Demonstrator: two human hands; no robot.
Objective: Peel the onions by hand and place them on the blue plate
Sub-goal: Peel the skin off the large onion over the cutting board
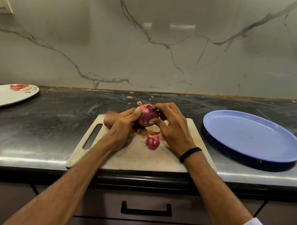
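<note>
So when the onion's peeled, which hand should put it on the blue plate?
Probably the right hand: it grips the onion, and the blue plate lies on its side of the cutting board. The left hand, also gripping, would have to reach across.

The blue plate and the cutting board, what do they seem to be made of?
The blue plate looks like plastic or melamine: one even colour, thin rim, soft satin sheen rather than a glassy glaze. The cutting board seems whitish plastic: a moulded handle slot, a dull surface with brownish stains. Sight alone cannot confirm either.
</note>
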